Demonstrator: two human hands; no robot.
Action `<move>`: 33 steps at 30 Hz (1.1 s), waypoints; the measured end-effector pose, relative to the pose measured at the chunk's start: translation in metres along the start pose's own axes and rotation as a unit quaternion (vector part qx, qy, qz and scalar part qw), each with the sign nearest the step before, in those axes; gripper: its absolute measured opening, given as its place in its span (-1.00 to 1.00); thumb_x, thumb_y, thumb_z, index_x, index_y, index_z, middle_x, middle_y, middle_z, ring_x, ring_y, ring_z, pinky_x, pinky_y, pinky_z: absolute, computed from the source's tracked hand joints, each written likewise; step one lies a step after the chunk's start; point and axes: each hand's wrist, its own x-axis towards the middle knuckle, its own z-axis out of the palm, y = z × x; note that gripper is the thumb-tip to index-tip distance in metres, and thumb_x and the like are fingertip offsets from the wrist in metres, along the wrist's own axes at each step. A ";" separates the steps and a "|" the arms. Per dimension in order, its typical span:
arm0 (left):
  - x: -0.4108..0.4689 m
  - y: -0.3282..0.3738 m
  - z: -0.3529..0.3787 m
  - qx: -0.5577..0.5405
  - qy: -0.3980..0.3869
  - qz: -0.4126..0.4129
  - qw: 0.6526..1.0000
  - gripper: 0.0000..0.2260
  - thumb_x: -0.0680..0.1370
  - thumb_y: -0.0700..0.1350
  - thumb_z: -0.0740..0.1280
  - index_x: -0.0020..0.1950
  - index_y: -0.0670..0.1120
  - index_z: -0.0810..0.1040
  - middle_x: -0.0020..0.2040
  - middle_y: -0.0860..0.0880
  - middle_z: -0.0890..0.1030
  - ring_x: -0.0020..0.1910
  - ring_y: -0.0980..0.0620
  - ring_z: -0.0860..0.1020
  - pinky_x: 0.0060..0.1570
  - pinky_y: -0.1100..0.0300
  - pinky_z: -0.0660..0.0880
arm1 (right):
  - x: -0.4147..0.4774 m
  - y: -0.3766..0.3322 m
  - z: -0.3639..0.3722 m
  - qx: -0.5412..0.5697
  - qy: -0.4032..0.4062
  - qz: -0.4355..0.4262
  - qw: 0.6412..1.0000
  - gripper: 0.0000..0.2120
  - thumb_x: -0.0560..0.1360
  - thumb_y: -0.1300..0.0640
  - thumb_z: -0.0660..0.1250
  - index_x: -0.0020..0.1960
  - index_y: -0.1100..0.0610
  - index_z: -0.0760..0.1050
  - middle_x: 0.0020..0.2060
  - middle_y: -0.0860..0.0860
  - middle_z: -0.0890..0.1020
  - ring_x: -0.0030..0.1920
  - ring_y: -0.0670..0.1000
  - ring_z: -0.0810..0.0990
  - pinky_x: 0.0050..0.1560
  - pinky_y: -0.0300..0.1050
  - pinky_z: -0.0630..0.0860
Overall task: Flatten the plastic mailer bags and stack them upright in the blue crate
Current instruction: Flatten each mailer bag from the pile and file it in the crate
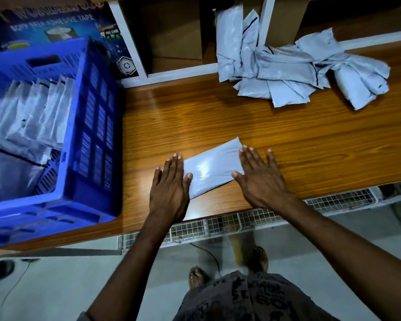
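Mailer bag (212, 169): flat on tabletop (287, 135), right of blue crate (88, 126); left hand (169, 188) and right hand (259, 179) press its ends, fingers straight.

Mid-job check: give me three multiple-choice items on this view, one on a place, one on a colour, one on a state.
1. The crate is: A blue, B green, C red.
2. The crumpled mailer pile lies: A inside the crate, B on the table, far right, C on the floor.
3. The left hand and right hand on the flat mailer are: A pinching a corner, B lifting it, C pressing with straight fingers.
Key: 1 A, blue walls; 2 B, it rests on the wood; 3 C, both palms lie flat.
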 end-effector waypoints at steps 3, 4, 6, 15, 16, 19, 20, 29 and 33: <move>-0.005 0.000 -0.010 0.001 0.020 -0.019 1.000 -0.45 0.74 0.11 -0.22 0.69 -0.08 -0.11 0.69 -0.01 -0.15 0.67 0.02 -0.16 0.61 0.04 -0.22 | -0.002 0.002 -0.008 0.010 0.015 0.022 1.000 -0.26 0.63 -0.30 -0.37 0.66 0.13 -0.15 0.64 0.06 -0.09 0.63 0.04 -0.17 0.56 0.25 -0.31; -0.008 0.006 -0.015 0.002 0.027 -0.019 0.999 -0.45 0.73 0.10 -0.20 0.70 -0.09 -0.09 0.69 -0.01 -0.13 0.67 0.02 -0.16 0.60 0.05 -0.22 | 0.000 -0.002 -0.013 0.025 0.044 0.017 0.999 -0.27 0.65 -0.27 -0.35 0.66 0.14 -0.07 0.64 0.08 -0.01 0.64 0.05 -0.11 0.58 0.24 -0.25; -0.011 0.022 -0.017 -0.015 0.012 -0.006 1.000 -0.43 0.71 0.11 -0.22 0.69 -0.09 -0.07 0.69 -0.02 -0.10 0.67 0.01 -0.14 0.60 0.06 -0.20 | 0.012 -0.012 -0.021 0.048 0.084 -0.041 0.994 -0.33 0.68 -0.21 -0.29 0.66 0.14 -0.04 0.64 0.08 0.02 0.64 0.04 -0.09 0.60 0.18 -0.17; -0.012 0.020 -0.018 -0.021 -0.024 0.009 0.999 -0.36 0.65 0.14 -0.24 0.69 -0.10 -0.01 0.69 -0.04 0.00 0.67 -0.01 -0.04 0.60 -0.01 -0.09 | 0.018 -0.011 -0.017 0.071 0.009 -0.052 0.996 -0.28 0.65 -0.30 -0.30 0.65 0.11 -0.25 0.63 0.01 -0.22 0.61 -0.02 -0.28 0.59 0.08 -0.29; -0.007 0.027 -0.024 -0.024 -0.010 0.017 1.000 -0.36 0.64 0.12 -0.23 0.69 -0.10 -0.01 0.69 -0.04 0.00 0.67 -0.01 -0.04 0.60 0.01 -0.10 | 0.017 -0.015 -0.020 0.071 0.036 -0.066 0.995 -0.30 0.67 -0.28 -0.27 0.65 0.12 -0.23 0.63 0.02 -0.20 0.62 -0.01 -0.27 0.59 0.08 -0.28; 0.013 0.046 -0.029 -0.064 -0.002 0.025 0.998 -0.37 0.63 0.11 -0.25 0.69 -0.07 -0.02 0.69 -0.01 -0.01 0.67 0.02 -0.04 0.60 0.05 -0.09 | 0.025 -0.034 -0.022 0.088 0.060 -0.132 0.985 -0.37 0.70 -0.19 -0.21 0.66 0.11 -0.17 0.64 0.01 -0.16 0.62 -0.03 -0.25 0.61 0.07 -0.22; 0.015 0.048 -0.024 -0.069 -0.014 0.030 0.997 -0.39 0.66 0.10 -0.25 0.70 -0.07 -0.04 0.69 0.00 -0.04 0.67 0.02 -0.06 0.61 0.04 -0.09 | 0.027 -0.038 -0.019 0.094 0.046 -0.141 0.984 -0.38 0.71 -0.18 -0.22 0.66 0.09 -0.18 0.64 -0.01 -0.16 0.62 -0.05 -0.26 0.61 0.06 -0.21; 0.020 0.030 -0.007 -0.078 -0.049 0.053 0.994 -0.47 0.74 0.13 -0.17 0.70 0.01 -0.14 0.69 0.06 -0.13 0.66 0.07 -0.12 0.61 0.05 -0.10 | 0.038 -0.031 -0.006 0.094 0.015 -0.142 0.985 -0.36 0.69 -0.25 -0.27 0.65 0.03 -0.30 0.61 -0.05 -0.32 0.58 -0.10 -0.39 0.60 0.08 -0.27; 0.004 0.025 -0.004 -0.037 -0.059 0.078 0.994 -0.42 0.72 0.19 -0.18 0.70 -0.02 -0.10 0.70 0.01 -0.07 0.67 0.02 -0.06 0.62 -0.02 -0.02 | 0.023 -0.022 -0.006 0.071 -0.012 -0.144 0.987 -0.34 0.66 -0.30 -0.28 0.64 -0.02 -0.34 0.60 -0.08 -0.34 0.58 -0.10 -0.39 0.59 0.07 -0.29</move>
